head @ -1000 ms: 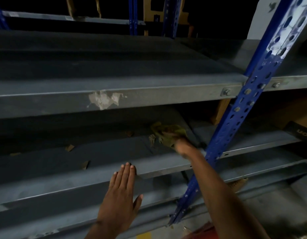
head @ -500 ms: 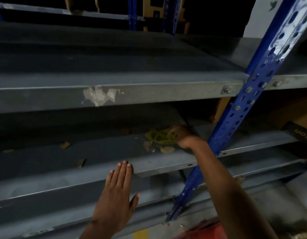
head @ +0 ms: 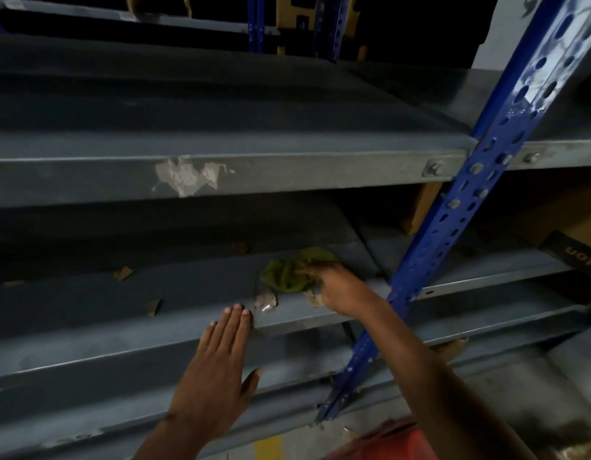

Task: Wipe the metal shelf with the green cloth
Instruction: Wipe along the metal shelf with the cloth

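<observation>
Head-cam view, dim light, looking down at grey metal racking w/ a blue perforated upright [head: 470, 194] slanting across the right side.

Right hand [head: 340, 287] reaches in over the middle metal shelf [head: 187, 293], arm crossing in front of the upright. Its fingers [head: 312, 268] are curled closed onto a bunched green cloth [head: 287, 275], pressing it against the shelf surface. Most of the cloth spills out to the left of and beyond the fingertips; a bit of it shows past the knuckles toward the back of the shelf. Exact grip under the cloth can't be told, since the fabric hides the fingertips.

Left hand [head: 217, 370] is flat & open, palm down, fingers together & straight, thumb spread out to the right. Its fingertips [head: 237, 312] touch the front lip of the same shelf, holding nothing.

Just right of the left fingertips, near the shelf's front edge, lies a pale torn scrap [head: 265, 300], between the two hands & just below the cloth. Another scrap [head: 315, 298] sits right under the right hand. Further left of the left fingers: small cardboard bits [head: 123, 273] scattered on the shelf, well apart from the cloth.

Above both hands, an upper shelf's front edge has a patch of peeled paint [head: 187, 175]. Bolt [head: 433, 168] joins it to the upright. Cardboard boxes [head: 420, 210] sit in shadow beyond the right fingers, behind the upright.
</observation>
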